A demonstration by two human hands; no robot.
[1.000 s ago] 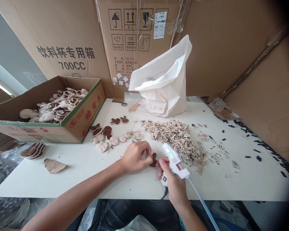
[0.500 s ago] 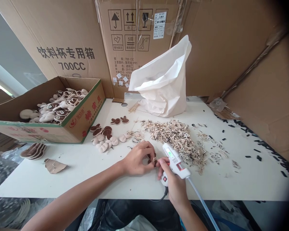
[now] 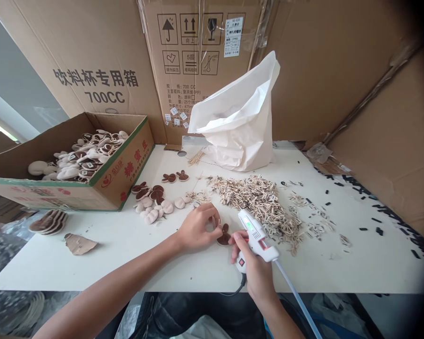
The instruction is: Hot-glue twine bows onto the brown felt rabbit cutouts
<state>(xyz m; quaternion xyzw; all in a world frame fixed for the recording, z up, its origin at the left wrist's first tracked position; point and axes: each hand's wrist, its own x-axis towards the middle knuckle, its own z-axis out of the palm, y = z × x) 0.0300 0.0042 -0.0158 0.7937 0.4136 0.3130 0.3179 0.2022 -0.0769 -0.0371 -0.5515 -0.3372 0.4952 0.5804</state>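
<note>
In right hand (image 3: 253, 274), glue gun (image 3: 256, 238)

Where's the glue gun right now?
In the head view, the white hot glue gun sits in the person's right hand at the front of the white table, just right of a small brown piece and below the heap of pale strips.

1. One head-worn camera looks forward and down from above the person's lap, across a white worktable (image 3: 127, 263).
2. It sits close above the left hand (image 3: 198, 230) and right hand (image 3: 254, 268), both near frame bottom.
3. Upright cardboard sheets (image 3: 325, 80) close off the far side.
</note>
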